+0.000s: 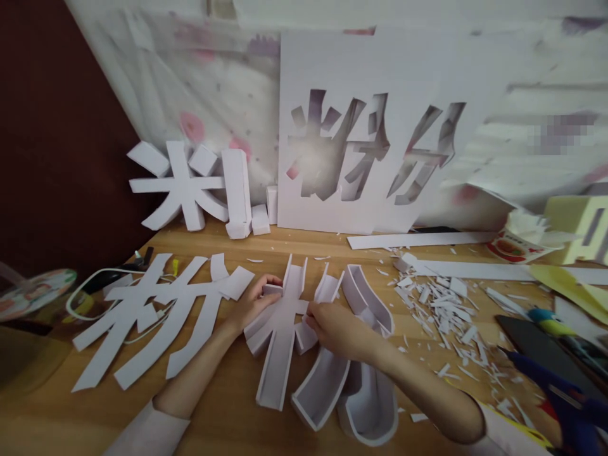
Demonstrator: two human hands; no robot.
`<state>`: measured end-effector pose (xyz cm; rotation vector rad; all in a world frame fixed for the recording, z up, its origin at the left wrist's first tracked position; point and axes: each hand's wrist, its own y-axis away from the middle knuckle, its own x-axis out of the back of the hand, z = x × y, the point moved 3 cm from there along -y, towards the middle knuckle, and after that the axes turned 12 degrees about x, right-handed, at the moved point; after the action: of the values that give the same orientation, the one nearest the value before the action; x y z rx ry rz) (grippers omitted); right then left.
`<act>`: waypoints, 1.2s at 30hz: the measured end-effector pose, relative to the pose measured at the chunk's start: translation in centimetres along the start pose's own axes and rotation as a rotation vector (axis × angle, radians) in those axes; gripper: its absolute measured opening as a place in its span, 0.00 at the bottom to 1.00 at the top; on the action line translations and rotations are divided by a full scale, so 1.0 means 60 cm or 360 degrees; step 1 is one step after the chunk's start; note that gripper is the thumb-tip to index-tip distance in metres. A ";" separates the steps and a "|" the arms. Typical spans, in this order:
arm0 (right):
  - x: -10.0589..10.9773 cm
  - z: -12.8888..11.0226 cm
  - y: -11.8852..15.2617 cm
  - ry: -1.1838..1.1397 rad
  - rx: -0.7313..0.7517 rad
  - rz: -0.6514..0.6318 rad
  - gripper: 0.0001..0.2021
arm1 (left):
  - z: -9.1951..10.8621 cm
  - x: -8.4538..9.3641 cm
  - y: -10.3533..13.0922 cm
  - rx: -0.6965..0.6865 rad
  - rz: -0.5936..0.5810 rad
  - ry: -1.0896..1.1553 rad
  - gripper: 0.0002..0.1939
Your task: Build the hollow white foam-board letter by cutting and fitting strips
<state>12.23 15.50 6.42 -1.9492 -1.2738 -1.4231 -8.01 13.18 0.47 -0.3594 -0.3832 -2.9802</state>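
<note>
A white foam-board character with raised side walls lies on the wooden table in front of me, its hollow side facing up. My left hand is closed at its left arm, fingers on a short white wall piece. At its right side, my right hand is closed on the edge; its fingertips are partly hidden. Right beside it lies another hollow walled character part with curved strokes. To the left are flat white character cut-outs.
Foam scraps are strewn on the right, near a blue glue gun and a paper bowl. Finished white characters and a cut-out board stand at the back. A white cable lies left.
</note>
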 end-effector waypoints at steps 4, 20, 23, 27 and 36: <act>0.011 0.009 -0.014 -0.0068 -0.0056 -0.0130 0.11 | -0.003 0.000 -0.003 0.0004 -0.0001 0.0002 0.16; 0.031 -0.027 -0.011 0.0027 -0.0165 -0.0178 0.13 | 0.021 -0.002 0.009 0.0087 0.0078 -0.0087 0.20; 0.023 -0.030 -0.012 0.0077 -0.0137 -0.0156 0.13 | 0.023 0.000 0.010 0.0105 0.0100 -0.0119 0.20; 0.011 -0.031 -0.019 0.0157 -0.0107 -0.0182 0.13 | 0.007 0.005 0.003 0.0154 0.0118 -0.0101 0.22; -0.015 -0.019 -0.044 0.0269 -0.0076 -0.0227 0.12 | -0.018 0.013 -0.007 0.0168 0.0100 -0.0116 0.23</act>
<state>9.31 15.59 5.60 -1.7547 -1.3341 -1.6633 -9.07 13.22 -0.46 -0.4609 -0.5244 -2.8778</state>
